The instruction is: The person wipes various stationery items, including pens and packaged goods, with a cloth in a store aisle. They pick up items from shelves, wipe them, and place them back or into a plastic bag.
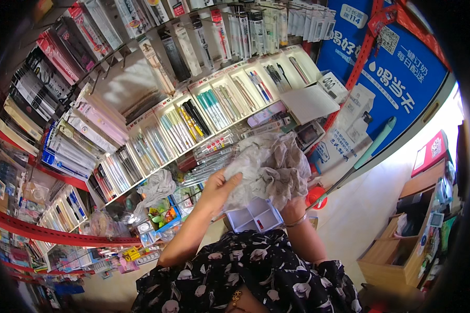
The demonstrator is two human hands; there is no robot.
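A crumpled grey cloth (272, 168) is spread between my two hands in front of the pen shelf. My left hand (219, 189) grips its left side, the thumb pressed on top of the fabric. At the lower right edge of the cloth is my right hand (295, 209), with a bracelet at the wrist. Its fingers are hidden under the cloth, so its hold does not show. Below the cloth, close to my body, sits a white divided plastic box (254, 219); a small red item lies in one compartment.
White pen trays (215, 107) hold rows of pens under hanging packaged pens (197, 41). A second crumpled grey cloth (158, 186) lies left beside a blue-edged box of colourful small items (165, 214). To the right are a green-handled pole (370, 148), a red bucket (316, 196) and a wooden cabinet (387, 262).
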